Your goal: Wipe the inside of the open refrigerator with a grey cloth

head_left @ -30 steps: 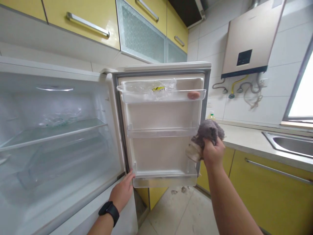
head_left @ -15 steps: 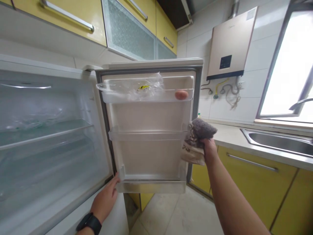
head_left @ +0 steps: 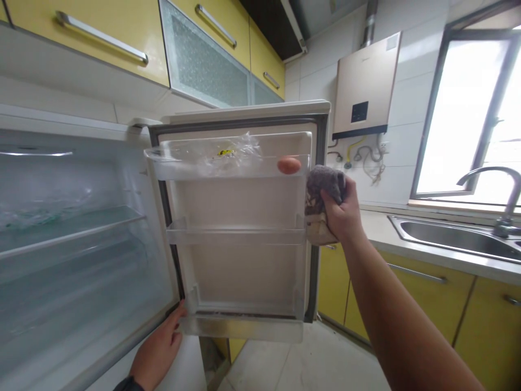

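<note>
My right hand (head_left: 344,212) is closed around a bunched grey-brown cloth (head_left: 328,183). The cloth lies against the outer edge of the open fridge door (head_left: 240,271), over its grey rubber seal (head_left: 321,130), and its lighter lower part hangs below my fingers. Down at the hinge side, my left hand (head_left: 158,345) reaches to the door's lower corner. Its fingers are stretched out and seem to touch the edge beside the bottom door shelf (head_left: 244,328); the fingertips are partly hidden.
An egg (head_left: 288,165) and a clear plastic bag (head_left: 236,155) sit in the top door shelf. Plastic bags lie on the glass shelf (head_left: 81,222) inside the fridge. To the right are a counter with a sink (head_left: 443,233), a faucet (head_left: 507,206) and a water heater (head_left: 364,87).
My right hand has moved the cloth upward along the door's outer edge. The left hand stays at the lower hinge corner. The whole view has shifted slightly to the right.
</note>
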Tool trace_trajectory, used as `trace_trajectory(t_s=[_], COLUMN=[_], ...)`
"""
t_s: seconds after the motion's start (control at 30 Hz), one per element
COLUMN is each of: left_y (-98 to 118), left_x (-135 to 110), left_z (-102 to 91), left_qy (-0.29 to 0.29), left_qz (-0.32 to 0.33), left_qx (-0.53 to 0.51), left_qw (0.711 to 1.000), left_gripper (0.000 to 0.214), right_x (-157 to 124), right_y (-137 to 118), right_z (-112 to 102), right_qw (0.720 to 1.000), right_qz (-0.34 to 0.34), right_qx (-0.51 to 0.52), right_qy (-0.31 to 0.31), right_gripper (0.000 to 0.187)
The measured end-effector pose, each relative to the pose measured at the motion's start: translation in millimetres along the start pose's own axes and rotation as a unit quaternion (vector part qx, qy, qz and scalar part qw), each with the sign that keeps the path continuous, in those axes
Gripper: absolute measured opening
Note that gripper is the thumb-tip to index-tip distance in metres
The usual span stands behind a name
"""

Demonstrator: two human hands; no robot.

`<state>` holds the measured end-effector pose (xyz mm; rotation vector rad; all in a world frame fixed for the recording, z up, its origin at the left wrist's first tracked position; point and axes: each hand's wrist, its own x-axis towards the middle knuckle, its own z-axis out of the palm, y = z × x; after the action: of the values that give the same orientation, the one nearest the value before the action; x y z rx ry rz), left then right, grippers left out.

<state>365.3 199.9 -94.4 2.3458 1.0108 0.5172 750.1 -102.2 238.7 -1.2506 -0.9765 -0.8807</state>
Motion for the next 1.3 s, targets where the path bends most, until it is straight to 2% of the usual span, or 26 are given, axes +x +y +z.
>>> trace_trajectory(t_s=[0.1,0.2,0.33,0.43,0.53,0.6,0.7,0.9,1.0,1.07,1.13,1.3], left_y=[-3.7,-5.6,-6.2,-6.5,-6.3,-5.7,-5.0,-9.2,-9.8,-8.4,-6.7,-9.7], left_x=[1.3,2.5,3.7,4.3,5.6,6.3,6.4,2.5,-0.1,-1.5,-2.6,-4.0], left_z=[1.2,1.9,1.8,0.7,-0.9,-1.9,-3.1,-3.4,-3.2,-3.9,-5.3,-10.0], left_qy=[0.012,0.015,0.006,0.001,0.004,0.006,0.008,0.013,0.012,0.015,0.013,0.001], left_qz=[0.010,0.016,0.026,0.039,0.058,0.059,0.055,0.041,0.022,0.018,0.015,0.005], left_qx=[0.015,0.029,0.049,0.071,0.098,0.106,0.105,0.089,0.081,0.077,0.074,0.058], left_qw=[1.000,0.999,0.998,0.997,0.993,0.993,0.993,0.995,0.996,0.997,0.997,0.998], left_gripper=[0.067,0.066,0.067,0.067,0.064,0.064,0.065,0.063,0.061,0.061,0.060,0.059], right_x=[22.8,18.1,-19.5,-60.7,-97.0,-108.5,-98.6,-23.3,-1.2,-2.5,-16.5,-83.4], right_y=[-8.0,-16.7,-20.5,-10.0,7.3,16.3,17.5,-17.5,-33.3,-38.7,-40.7,-38.8], right_z=[4.9,5.6,-3.6,-15.6,-26.5,-30.6,-29.0,-11.2,-8.0,-8.9,-12.3,-33.8], right_qw=[0.998,0.996,0.988,0.975,0.972,0.975,0.981,0.990,0.991,0.991,0.992,0.980], right_qz=[-0.061,-0.069,-0.020,0.024,0.042,0.039,0.017,-0.049,-0.073,-0.066,-0.043,-0.041], right_qx=[-0.015,-0.063,-0.146,-0.200,-0.196,-0.177,-0.159,-0.130,-0.114,-0.113,-0.122,-0.180], right_qy=[0.016,0.005,-0.049,-0.093,-0.123,-0.132,-0.111,-0.027,-0.011,-0.007,-0.009,-0.078], right_gripper=[0.063,0.063,0.062,0.060,0.058,0.057,0.055,0.055,0.054,0.053,0.054,0.056])
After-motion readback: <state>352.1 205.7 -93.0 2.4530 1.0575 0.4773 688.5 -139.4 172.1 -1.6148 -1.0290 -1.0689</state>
